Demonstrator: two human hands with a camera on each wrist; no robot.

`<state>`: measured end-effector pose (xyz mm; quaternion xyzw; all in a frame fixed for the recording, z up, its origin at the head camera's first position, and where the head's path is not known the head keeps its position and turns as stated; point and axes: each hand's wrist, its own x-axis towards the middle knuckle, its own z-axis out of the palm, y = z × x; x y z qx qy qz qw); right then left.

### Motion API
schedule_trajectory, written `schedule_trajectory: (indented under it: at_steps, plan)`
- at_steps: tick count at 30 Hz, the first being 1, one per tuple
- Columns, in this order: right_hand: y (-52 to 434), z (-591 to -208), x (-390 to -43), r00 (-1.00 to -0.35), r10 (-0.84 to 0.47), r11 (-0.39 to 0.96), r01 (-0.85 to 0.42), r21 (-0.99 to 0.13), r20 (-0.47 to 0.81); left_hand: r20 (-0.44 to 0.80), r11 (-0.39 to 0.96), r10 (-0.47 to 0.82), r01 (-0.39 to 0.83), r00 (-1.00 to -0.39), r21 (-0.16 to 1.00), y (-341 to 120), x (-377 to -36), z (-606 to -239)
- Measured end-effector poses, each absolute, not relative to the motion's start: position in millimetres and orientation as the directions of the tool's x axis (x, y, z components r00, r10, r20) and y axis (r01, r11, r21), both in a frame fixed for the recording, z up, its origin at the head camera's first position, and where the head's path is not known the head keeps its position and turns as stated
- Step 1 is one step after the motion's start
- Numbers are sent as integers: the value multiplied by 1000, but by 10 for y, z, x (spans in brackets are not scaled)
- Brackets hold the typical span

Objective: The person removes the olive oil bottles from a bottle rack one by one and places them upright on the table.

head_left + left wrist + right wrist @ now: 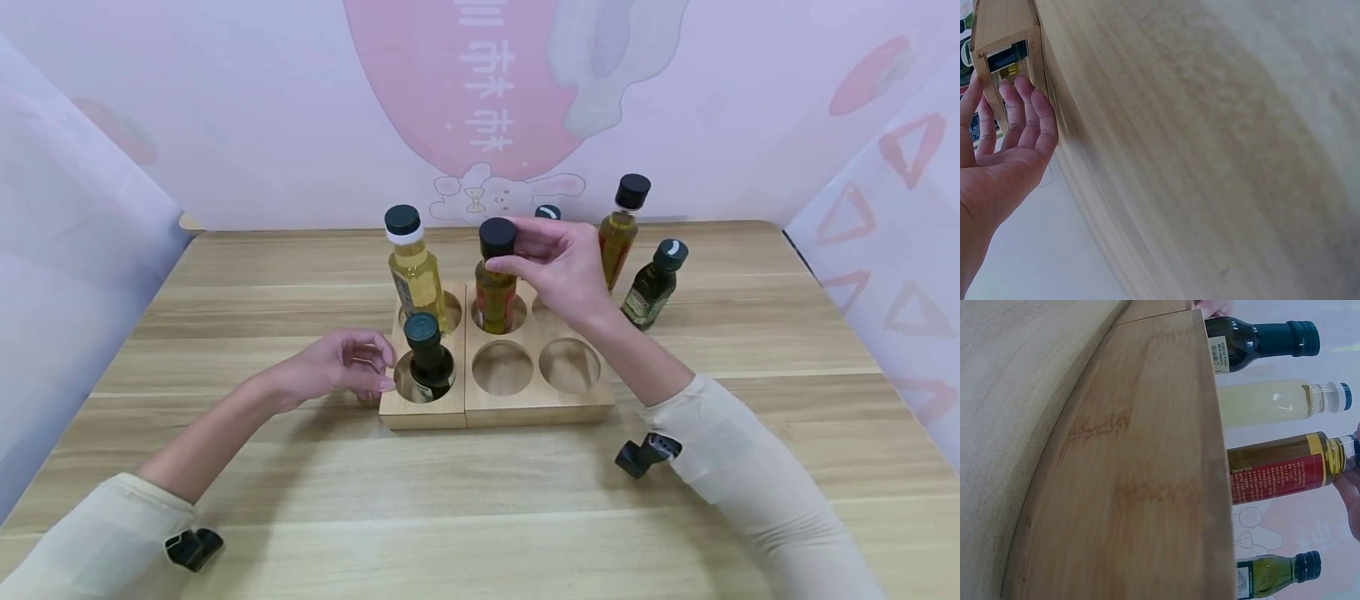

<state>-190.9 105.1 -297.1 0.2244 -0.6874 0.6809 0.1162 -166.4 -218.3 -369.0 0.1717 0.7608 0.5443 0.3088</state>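
By the black cap and neck, my right hand (pixel 566 271) holds an oil bottle (pixel 495 298) with a red label. Its base sits in the back middle hole of a wooden bottle rack (pixel 540 410). The right wrist view shows this bottle (pixel 1275 478) upright against the rack, fingertips (pixel 1349 499) at its neck. Beside the rack's left end is my left hand (pixel 345 367); in the left wrist view its fingers (pixel 1040 119) touch the open wooden end. A dark green bottle (pixel 431 362) stands in the front left hole, a pale yellow oil bottle (pixel 422 283) in the back left.
Right of the rack stand a tall black-capped oil bottle (pixel 617 242) and a small dark green bottle (pixel 649 290). Another dark cap (pixel 547 212) shows behind my right hand, its bottle mostly hidden. A printed cloth (pixel 262 125) hangs behind the wooden table (pixel 300 500).
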Motion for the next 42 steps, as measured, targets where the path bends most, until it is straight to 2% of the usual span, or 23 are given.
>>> schedule_trajectory:
  at_steps: [19,42]
  plan:
    - [1071,-2845,-1861,-877,-121,-45,-463,-885,465,-250,335,619,-38,-745,942,-2189,-1664,-3674]
    - [1111,-2775,-1856,-866,-110,-73,-483,-872,489,-268,343,614,-55,-742,938,-2187,-1667,-3689]
